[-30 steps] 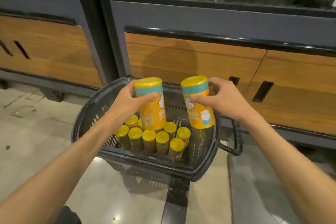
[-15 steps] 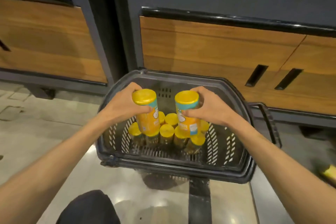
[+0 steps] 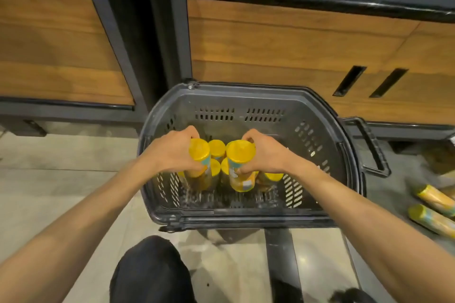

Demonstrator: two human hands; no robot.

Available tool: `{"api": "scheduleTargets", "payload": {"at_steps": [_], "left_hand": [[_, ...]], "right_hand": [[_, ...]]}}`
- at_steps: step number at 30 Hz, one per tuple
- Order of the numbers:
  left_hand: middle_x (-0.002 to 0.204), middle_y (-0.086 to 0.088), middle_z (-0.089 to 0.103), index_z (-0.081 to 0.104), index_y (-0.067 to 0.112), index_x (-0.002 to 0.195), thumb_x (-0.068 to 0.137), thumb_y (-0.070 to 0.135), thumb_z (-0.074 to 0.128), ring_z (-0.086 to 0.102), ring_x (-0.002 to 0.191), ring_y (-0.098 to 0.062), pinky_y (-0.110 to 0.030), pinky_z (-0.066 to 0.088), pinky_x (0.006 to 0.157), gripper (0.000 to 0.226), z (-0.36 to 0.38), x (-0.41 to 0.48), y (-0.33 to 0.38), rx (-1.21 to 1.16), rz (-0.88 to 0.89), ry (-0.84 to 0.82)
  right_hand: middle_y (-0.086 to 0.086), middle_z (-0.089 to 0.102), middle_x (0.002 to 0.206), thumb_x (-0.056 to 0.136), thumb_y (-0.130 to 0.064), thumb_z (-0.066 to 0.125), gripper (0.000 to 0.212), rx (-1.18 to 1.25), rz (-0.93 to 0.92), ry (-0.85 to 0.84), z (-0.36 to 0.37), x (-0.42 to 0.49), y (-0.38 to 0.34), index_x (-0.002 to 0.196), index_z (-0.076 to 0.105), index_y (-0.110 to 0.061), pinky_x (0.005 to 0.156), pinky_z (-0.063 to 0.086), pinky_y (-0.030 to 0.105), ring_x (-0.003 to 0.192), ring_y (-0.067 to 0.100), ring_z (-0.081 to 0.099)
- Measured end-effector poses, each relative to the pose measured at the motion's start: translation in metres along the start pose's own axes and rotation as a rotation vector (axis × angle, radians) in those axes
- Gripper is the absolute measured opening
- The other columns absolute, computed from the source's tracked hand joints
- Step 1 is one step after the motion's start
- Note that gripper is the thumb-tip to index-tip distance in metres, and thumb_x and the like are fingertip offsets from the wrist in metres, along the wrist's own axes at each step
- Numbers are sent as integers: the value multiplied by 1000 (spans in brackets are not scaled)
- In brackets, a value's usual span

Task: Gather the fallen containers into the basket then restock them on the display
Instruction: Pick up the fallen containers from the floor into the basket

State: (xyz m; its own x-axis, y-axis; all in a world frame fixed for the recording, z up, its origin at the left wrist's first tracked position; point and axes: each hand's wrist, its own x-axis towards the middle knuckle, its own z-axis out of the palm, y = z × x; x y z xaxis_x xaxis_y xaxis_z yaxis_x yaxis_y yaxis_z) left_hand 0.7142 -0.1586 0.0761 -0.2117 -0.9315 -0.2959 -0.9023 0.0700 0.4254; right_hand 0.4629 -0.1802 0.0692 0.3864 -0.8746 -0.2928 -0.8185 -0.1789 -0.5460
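A black plastic basket (image 3: 307,96) stands on the floor in front of me. Both my hands are down inside it. My left hand (image 3: 170,152) grips an upright yellow-lidded container (image 3: 200,152) near its top. My right hand (image 3: 266,152) grips a second yellow container (image 3: 240,155), also upright. Several more yellow-lidded containers (image 3: 216,147) stand packed together in the basket behind and between the two I hold. Two fallen containers (image 3: 430,219) lie on their sides on the floor at the right.
A display cabinet with wooden panels (image 3: 295,44) and dark frames stands right behind the basket. The basket's handle (image 3: 374,147) hangs out on the right side. My dark-trousered knee (image 3: 150,270) is at the bottom of view.
Both hands have gone down from above the basket rim into the basket, each with its container. My view has tilted further down, and the fallen containers at the right have come into sight.
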Motion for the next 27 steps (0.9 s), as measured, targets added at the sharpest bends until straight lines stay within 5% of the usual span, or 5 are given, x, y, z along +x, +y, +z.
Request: {"api": "scheduleTargets", "payload": {"at_steps": [9, 14, 23, 27], "left_hand": [[89, 9, 41, 41, 29, 101, 58, 46, 79, 59, 95, -25, -42, 54, 77, 60, 41, 31, -14, 198, 41, -130], [126, -6, 49, 44, 14, 128, 67, 47, 83, 57, 114, -31, -43, 51, 86, 79, 63, 36, -19, 373, -17, -220], [131, -11, 50, 42, 9, 129, 70, 40, 84, 56, 118, -34, -42, 49, 91, 79, 86, 49, -27, 445, -157, -345], [127, -14, 52, 44, 7, 124, 66, 39, 87, 57, 115, -33, -43, 50, 95, 79, 102, 62, -28, 414, -188, -382]], "right_hand": [[-2, 58, 117, 57, -52, 89, 86, -175, -126, -169, 47, 42, 26, 124, 44, -23, 75, 47, 34, 100, 20, 56], [0, 52, 118, 59, -42, 87, 83, -252, -207, -260, 76, 56, 34, 124, 40, -22, 68, 46, 34, 98, 23, 57], [5, 50, 119, 61, -42, 88, 80, -426, -324, -277, 97, 68, 45, 123, 43, -17, 60, 37, 34, 101, 28, 58], [5, 49, 118, 60, -47, 88, 79, -412, -367, -280, 110, 71, 54, 120, 45, -16, 67, 48, 39, 105, 26, 54]]}}
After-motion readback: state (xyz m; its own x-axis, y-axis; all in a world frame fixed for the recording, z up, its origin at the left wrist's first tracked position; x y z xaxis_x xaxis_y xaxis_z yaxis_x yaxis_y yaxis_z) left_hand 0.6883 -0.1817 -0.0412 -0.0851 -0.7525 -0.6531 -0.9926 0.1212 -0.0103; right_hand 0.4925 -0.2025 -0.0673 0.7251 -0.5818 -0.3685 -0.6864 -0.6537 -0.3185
